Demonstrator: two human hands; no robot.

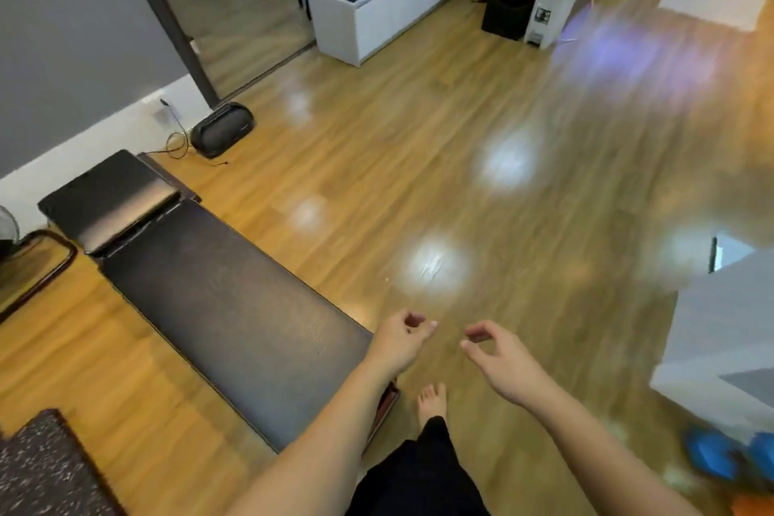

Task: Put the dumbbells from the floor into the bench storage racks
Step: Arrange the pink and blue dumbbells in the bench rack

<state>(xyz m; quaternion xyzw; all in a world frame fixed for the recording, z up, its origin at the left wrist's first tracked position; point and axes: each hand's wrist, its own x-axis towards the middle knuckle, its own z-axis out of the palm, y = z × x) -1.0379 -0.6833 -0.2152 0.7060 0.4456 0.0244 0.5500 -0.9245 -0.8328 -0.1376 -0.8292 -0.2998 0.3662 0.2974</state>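
Note:
A black padded bench [226, 306] runs diagonally across the lower left of the wooden floor. My left hand [398, 341] hovers over the bench's near right corner, empty, with fingers loosely curled. My right hand [500, 360] hangs a little to the right over bare floor, also empty, thumb and fingers apart. A blue dumbbell [728, 455] lies on the floor at the bottom right, partly cut off by the frame edge. The bench's storage racks are hidden under its pad. The picture is blurred by motion.
My bare foot [432, 400] stands between bench and hands. A black speaker [222, 129] with a cable sits by the wall. A white cabinet [389, 8], white bin [553, 4] and grey step [720, 331] border the floor. A speckled mat [46, 469] lies bottom left.

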